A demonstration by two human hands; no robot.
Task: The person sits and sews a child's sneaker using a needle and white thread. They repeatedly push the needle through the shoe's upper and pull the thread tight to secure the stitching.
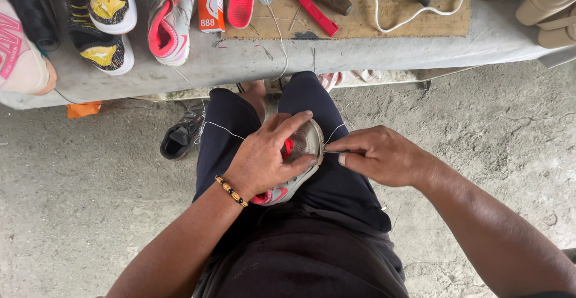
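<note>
Seen from above, our left hand point(264, 160) wraps its fingers closed over a grey-and-pink shoe point(295, 169) resting on our lap, while our right hand point(375, 154) pinches a white thread point(335, 132) at the shoe's rim. The bench edge point(360, 58) lies well ahead; bare concrete floor point(78, 202) opens on both sides

Dark navy shorts point(336, 184) (bare forearms), beaded bracelet point(231, 190) on left wrist
</note>
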